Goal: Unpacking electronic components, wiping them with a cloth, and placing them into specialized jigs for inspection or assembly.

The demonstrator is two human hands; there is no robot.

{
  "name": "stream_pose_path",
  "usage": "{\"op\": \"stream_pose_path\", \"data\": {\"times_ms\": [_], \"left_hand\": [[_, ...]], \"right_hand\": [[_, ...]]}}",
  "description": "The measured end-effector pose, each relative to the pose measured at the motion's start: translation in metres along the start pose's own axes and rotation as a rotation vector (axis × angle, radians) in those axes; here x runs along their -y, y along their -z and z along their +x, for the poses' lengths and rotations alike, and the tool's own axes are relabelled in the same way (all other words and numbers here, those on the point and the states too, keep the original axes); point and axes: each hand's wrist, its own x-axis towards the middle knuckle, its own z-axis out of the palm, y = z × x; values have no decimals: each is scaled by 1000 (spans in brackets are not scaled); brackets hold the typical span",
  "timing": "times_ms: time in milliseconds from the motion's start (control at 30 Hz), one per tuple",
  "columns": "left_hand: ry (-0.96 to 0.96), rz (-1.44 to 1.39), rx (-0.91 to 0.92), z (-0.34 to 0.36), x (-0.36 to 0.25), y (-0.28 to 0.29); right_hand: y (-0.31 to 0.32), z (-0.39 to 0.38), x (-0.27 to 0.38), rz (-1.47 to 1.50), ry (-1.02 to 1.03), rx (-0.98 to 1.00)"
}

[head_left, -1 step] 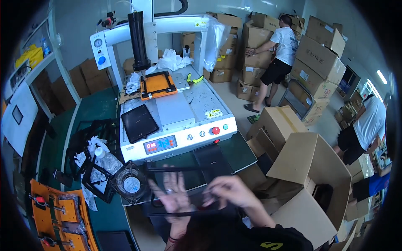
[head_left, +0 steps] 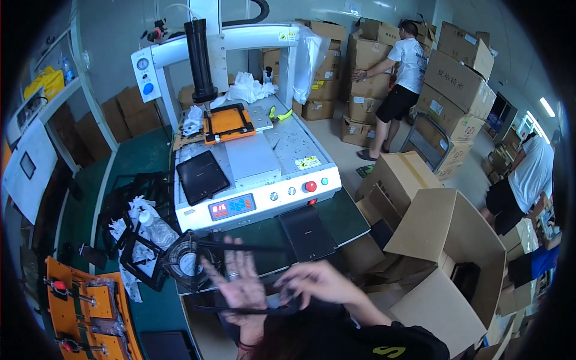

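A thin black rectangular frame (head_left: 264, 247) is in front of me, its bars blurred. My left hand (head_left: 243, 288), palm up with fingers spread, shows through the frame's opening; the far bar crosses near its fingertips and the near bar crosses by the wrist. At the frame's right side my right hand (head_left: 321, 282) has its dark-smudged fingers bent and pinched on it. Just beyond, a black tablet-like panel (head_left: 307, 234) lies on the green bench. Another dark panel (head_left: 203, 177) rests on the white machine (head_left: 252, 162), tilted.
Left of my hands stand a small round fan (head_left: 187, 263) and a clear bottle (head_left: 157, 231) among black frames. An orange clamp fixture (head_left: 90, 312) lies at lower left. An open carton (head_left: 420, 240) is on the right. Two people stand among stacked boxes (head_left: 450, 90).
Both hands and the black frame have shifted slightly left, uncovering more of the panel on the bench. My view has moved slightly.
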Motion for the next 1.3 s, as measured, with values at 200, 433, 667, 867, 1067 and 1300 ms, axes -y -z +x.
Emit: {"op": "stream_pose_path", "data": {"times_ms": [200,433,667,867,1067,1300], "left_hand": [[-24,-15,-59,-23,-75,27],[-338,728,-322,-59,-103,51],[-994,2485,-1300,-166,-324,62],[-1310,3107,-1013,-163,-456,84],[-1543,3160,-766,-118,-513,50],[471,2174,-1045,-85,-639,49]], "right_hand": [[-65,-5,-58,-168,190,344],[-60,-38,-93,-242,203,-80],[-42,-21,-122,-140,219,-82],[-61,-4,-116,-216,308,198],[-76,-3,-127,-88,189,188],[-110,-8,-134,-54,81,304]]}}
